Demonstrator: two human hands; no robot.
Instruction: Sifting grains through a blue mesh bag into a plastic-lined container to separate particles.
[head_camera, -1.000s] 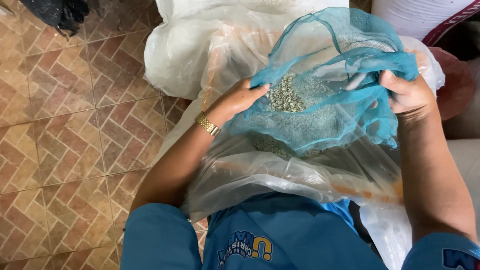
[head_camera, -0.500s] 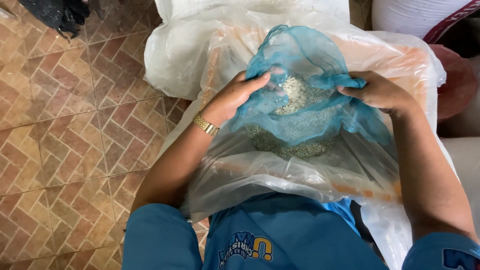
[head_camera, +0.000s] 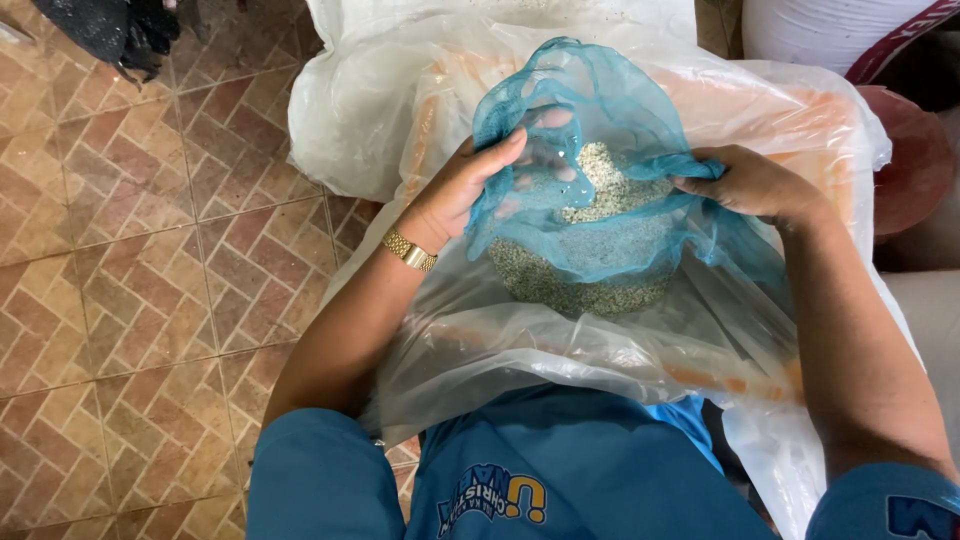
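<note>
Your left hand (head_camera: 470, 190) is curled on the left edge of the teal mesh (head_camera: 600, 130) at centre frame, its fingers (head_camera: 545, 150) showing through the netting. Your right hand (head_camera: 750, 185) pinches the mesh's right edge, fingers closed on it. The mesh sags with pale grain (head_camera: 590, 270) over a clear plastic bag (head_camera: 560, 350) on your lap, tiled floor (head_camera: 130, 300) at left.

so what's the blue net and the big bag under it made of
The blue net looks like fine synthetic mesh: sheer enough that fingers and the pale grains show through. The big bag seems thin translucent plastic film, glossy and wrinkled. Both hands, left hand and right hand, grip the net.
</note>
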